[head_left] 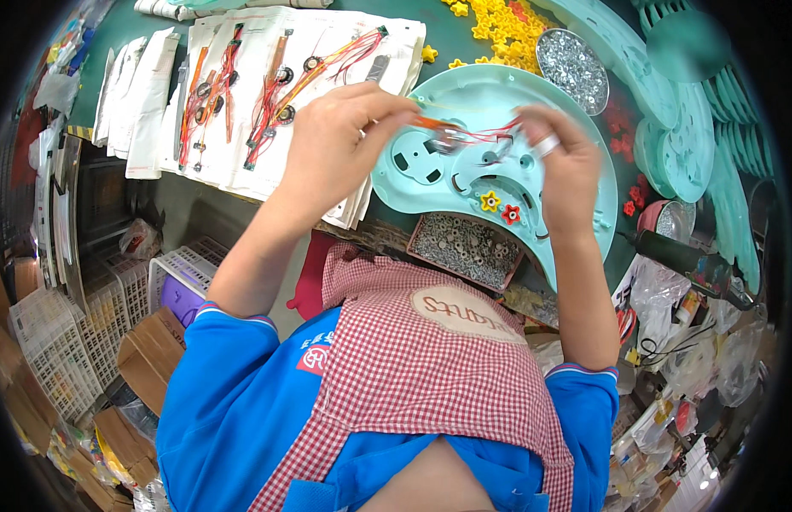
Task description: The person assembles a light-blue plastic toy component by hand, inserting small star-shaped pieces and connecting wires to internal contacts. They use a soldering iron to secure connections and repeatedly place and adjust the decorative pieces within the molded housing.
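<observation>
A wiring harness with a blurred round metallic part (447,139) hangs stretched between my hands. My left hand (345,128) pinches its orange end. On the other side my right hand (566,166), smeared by motion and with a white wrap on one finger, closes on the red wires. Directly beneath lies a mint-green curved plastic shell (443,90) with round recesses and slots. A yellow star-shaped piece (490,201) and a red one (510,214) sit in the shell near its front edge.
More harnesses (281,90) lie on white sheets (327,26) at left. Yellow stars (507,34) and a bowl of screws (573,72) stand behind the shell. Other green shells (681,136) pile up at right. A tray of metal parts (464,252) is at the bench edge.
</observation>
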`<state>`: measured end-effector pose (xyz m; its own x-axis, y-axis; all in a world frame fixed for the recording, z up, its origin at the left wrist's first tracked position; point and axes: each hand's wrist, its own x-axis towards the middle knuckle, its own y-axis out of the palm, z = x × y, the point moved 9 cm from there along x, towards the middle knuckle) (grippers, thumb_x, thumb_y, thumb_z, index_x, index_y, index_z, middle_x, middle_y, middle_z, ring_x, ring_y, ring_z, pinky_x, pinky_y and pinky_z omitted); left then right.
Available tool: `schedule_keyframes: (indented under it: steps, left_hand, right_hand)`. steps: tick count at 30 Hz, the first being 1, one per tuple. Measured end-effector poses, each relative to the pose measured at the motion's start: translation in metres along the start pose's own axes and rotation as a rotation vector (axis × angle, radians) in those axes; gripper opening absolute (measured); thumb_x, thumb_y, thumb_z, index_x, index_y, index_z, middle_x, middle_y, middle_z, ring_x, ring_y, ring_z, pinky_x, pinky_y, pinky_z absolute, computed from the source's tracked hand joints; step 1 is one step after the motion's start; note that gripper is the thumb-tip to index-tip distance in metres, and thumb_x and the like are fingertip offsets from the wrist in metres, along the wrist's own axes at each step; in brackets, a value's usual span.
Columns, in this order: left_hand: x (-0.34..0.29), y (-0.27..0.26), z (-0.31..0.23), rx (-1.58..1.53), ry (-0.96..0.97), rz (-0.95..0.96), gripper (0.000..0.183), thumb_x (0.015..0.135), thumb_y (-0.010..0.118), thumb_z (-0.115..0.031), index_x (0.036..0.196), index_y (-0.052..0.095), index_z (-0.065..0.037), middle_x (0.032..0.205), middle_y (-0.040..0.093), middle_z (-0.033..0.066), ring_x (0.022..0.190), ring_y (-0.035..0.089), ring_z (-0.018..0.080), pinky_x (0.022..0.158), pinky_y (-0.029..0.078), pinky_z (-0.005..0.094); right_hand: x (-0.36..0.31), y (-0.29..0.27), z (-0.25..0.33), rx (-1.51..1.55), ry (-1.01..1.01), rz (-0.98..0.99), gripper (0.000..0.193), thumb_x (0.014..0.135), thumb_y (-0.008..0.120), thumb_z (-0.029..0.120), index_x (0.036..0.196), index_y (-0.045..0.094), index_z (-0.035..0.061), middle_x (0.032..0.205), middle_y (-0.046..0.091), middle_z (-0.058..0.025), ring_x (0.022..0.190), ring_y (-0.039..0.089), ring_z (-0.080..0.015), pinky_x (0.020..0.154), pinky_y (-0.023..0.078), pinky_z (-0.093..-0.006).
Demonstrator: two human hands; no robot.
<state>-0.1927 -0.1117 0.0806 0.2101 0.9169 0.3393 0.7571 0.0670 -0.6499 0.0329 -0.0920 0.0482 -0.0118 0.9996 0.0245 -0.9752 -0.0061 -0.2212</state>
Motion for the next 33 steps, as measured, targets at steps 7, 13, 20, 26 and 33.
schedule_keyframes:
  steps: [7,13,20,26,33]
  left_hand:
    - [-0.023,0.017,0.025,0.193,-0.048,0.254,0.017,0.087,0.062,-0.014,0.099,0.072,-0.007,0.089,0.066,0.0083,0.086,0.062,0.0282,0.077,0.049,0.0407]
    - [-0.007,-0.019,0.001,0.279,0.1,-0.031,0.011,0.074,0.075,-0.009,0.085,0.073,-0.01,0.081,0.066,0.0031,0.079,0.063,0.0248,0.07,0.051,0.0361]
    - [-0.022,0.023,0.003,0.535,-0.007,0.24,0.007,0.077,0.072,-0.016,0.08,0.074,-0.01,0.078,0.061,0.0023,0.08,0.061,0.0214,0.069,0.05,0.0344]
    - [-0.02,0.027,-0.001,0.455,-0.048,0.256,0.016,0.082,0.07,-0.023,0.085,0.073,-0.008,0.085,0.06,0.0083,0.086,0.06,0.0248,0.074,0.05,0.036]
    - [-0.011,0.009,0.011,0.265,-0.017,0.195,0.02,0.089,0.063,-0.023,0.1,0.073,-0.01,0.075,0.068,0.0097,0.072,0.066,0.0298,0.064,0.052,0.0378]
  right_hand:
    - [-0.114,-0.13,0.035,-0.635,-0.69,-0.584,0.028,0.092,0.061,0.015,0.107,0.062,-0.0089,0.095,0.066,-0.0143,0.083,0.064,-0.0254,0.076,0.052,-0.0343]
    - [-0.148,-0.284,-0.033,-0.523,-0.392,-1.196,0.067,0.1,0.039,0.054,0.129,0.04,-0.0057,0.106,0.058,-0.0199,0.094,0.06,-0.0269,0.079,0.05,-0.0364]
    - [-0.087,-0.263,-0.069,-0.115,-0.383,-0.741,0.082,0.093,0.031,0.07,0.12,0.046,-0.0062,0.091,0.059,-0.0189,0.08,0.06,-0.0291,0.073,0.052,-0.0378]
    - [-0.115,-0.251,-0.051,-0.087,-0.233,-0.78,0.099,0.083,0.03,0.085,0.127,0.044,-0.0025,0.076,0.056,-0.0145,0.067,0.053,-0.0226,0.062,0.045,-0.0324]
    - [-0.137,-0.233,-0.02,0.333,-0.271,-0.372,0.091,0.083,0.032,0.083,0.104,0.05,-0.0033,0.082,0.054,-0.0137,0.073,0.051,-0.0237,0.064,0.042,-0.0346]
